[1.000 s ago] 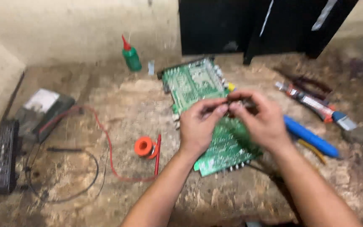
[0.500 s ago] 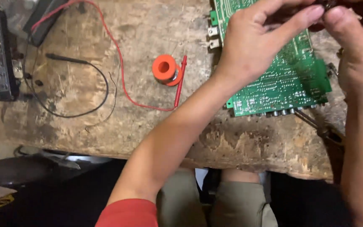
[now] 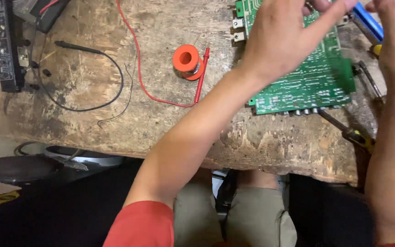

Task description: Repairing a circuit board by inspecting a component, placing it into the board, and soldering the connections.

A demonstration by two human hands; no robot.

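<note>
A single head-worn view looks steeply down from close above the worn wooden table (image 3: 115,123), past its near edge to the person's lap, with the green circuit board (image 3: 307,82) at the upper right.

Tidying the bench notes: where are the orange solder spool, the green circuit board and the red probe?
orange solder spool (image 3: 186,61), head view, top flange.
green circuit board (image 3: 309,84), head view, bare lower half.
red probe (image 3: 201,77), head view, mid-shaft.
</note>
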